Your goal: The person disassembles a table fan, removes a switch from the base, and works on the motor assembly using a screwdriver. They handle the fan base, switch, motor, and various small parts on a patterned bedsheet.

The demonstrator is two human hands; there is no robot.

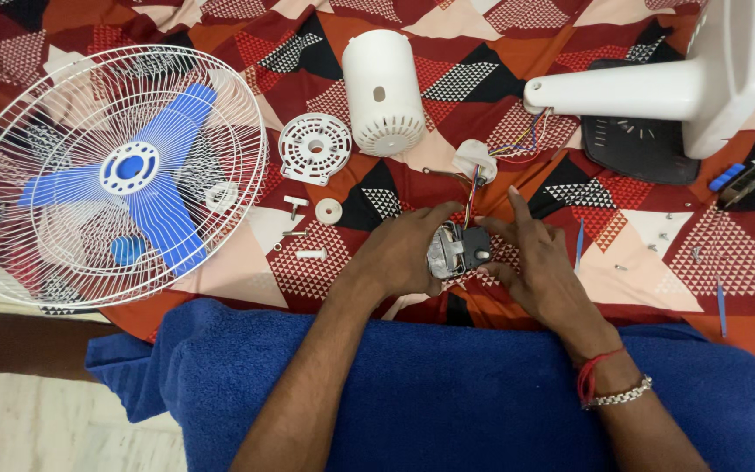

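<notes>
Head view: left hand (404, 253) and right hand (530, 262) both gripping small fan motor (458, 250) over patterned bedspread (657, 253) — wires (474, 188) trailing up to white stand (657, 87). Motor looking dense, rigid; holding metal body, sparing thin leads — fragile.

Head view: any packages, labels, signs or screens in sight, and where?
None that I can make out: no package, label, sign or screen.
Only fan parts on a patterned cloth, and a small motor between the left hand and right hand.
</notes>
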